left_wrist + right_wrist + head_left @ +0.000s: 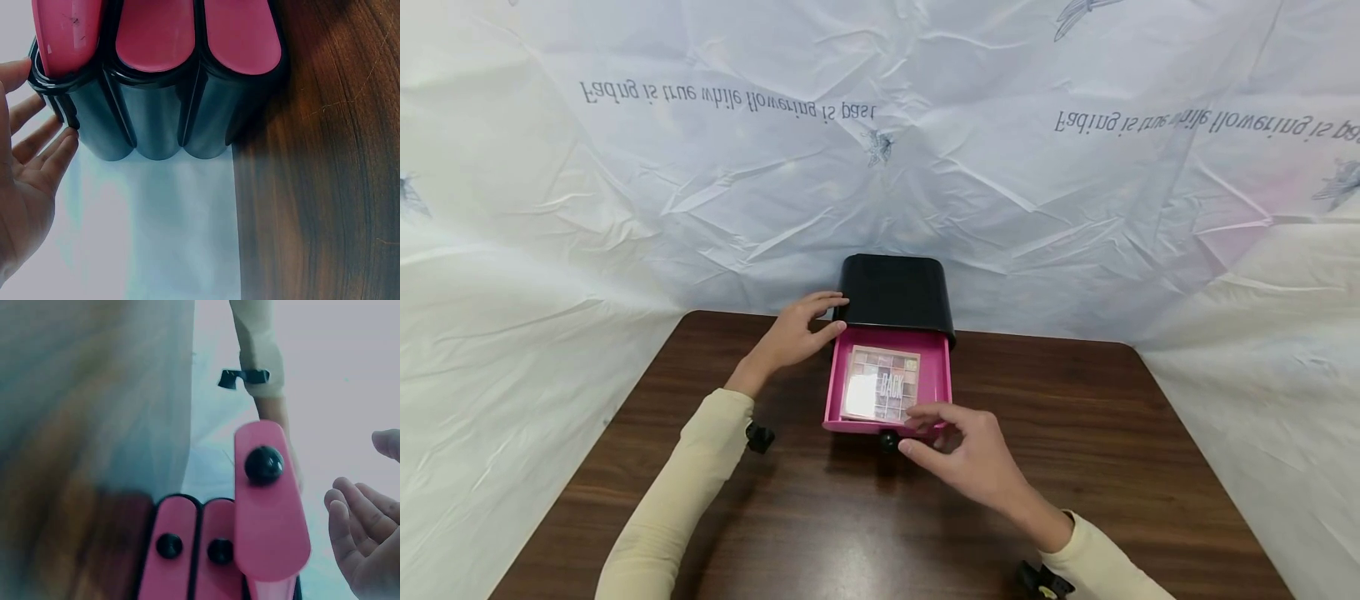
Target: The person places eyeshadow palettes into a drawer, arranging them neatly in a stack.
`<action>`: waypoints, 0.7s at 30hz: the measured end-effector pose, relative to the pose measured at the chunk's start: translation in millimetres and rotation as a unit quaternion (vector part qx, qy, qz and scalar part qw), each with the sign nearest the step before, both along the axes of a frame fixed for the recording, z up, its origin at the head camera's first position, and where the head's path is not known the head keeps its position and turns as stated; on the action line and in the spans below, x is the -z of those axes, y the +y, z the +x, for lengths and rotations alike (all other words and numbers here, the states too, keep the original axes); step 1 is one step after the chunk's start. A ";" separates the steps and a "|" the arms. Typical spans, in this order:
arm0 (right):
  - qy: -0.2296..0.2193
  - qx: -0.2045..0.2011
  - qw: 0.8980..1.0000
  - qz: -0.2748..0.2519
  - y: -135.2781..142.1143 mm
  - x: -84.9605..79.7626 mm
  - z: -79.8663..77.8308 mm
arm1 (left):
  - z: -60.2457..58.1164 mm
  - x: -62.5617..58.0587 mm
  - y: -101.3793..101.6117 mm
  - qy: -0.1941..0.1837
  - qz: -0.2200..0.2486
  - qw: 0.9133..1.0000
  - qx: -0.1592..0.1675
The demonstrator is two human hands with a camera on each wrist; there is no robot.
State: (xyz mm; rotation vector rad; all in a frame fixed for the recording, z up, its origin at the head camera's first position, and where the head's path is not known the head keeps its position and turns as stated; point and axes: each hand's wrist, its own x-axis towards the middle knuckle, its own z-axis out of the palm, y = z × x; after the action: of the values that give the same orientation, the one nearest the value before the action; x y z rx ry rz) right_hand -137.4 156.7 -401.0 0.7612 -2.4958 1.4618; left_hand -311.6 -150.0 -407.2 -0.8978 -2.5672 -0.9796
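Observation:
A black cabinet [895,292] with three pink drawers stands at the back of the table. Its top drawer [935,379] is pulled out, and a square eyeshadow palette [883,385] with a clear lid lettered "BACK" lies flat inside. My left hand [797,335] rests its fingertips on the cabinet's upper left edge, fingers stretched out. Close by the drawer's front right corner is my right hand [973,454], fingers loosely bent with nothing held. In the right wrist view this hand [369,534] is beside the drawer front [272,519], a gap between them.
Two lower drawers [172,569] are pushed in, each with a round black knob [169,545]. The brown wooden table [820,517] reaches back to a white printed cloth [760,183] hanging behind it. Black straps with cameras [760,437] sit on both wrists.

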 end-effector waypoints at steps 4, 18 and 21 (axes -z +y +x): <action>-0.024 -0.005 1.000 -0.002 -1.3 10.6 8.5 | 0.4 0.1 -0.3 0.000 -0.002 1.000 -0.003; -0.075 0.039 0.996 0.036 -6.8 44.9 14.5 | 1.3 -0.8 0.1 -0.003 -0.001 1.000 -0.006; -0.065 0.049 0.996 0.033 -10.3 50.1 13.2 | 1.0 -0.2 0.5 -0.002 -0.002 1.000 -0.006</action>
State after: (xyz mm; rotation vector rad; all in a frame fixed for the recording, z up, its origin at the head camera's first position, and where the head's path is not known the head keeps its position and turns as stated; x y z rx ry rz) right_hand -124.3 146.3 -451.1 0.5601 -2.6486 1.4450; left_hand -310.6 -149.5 -407.0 -0.8811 -2.5766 -0.9735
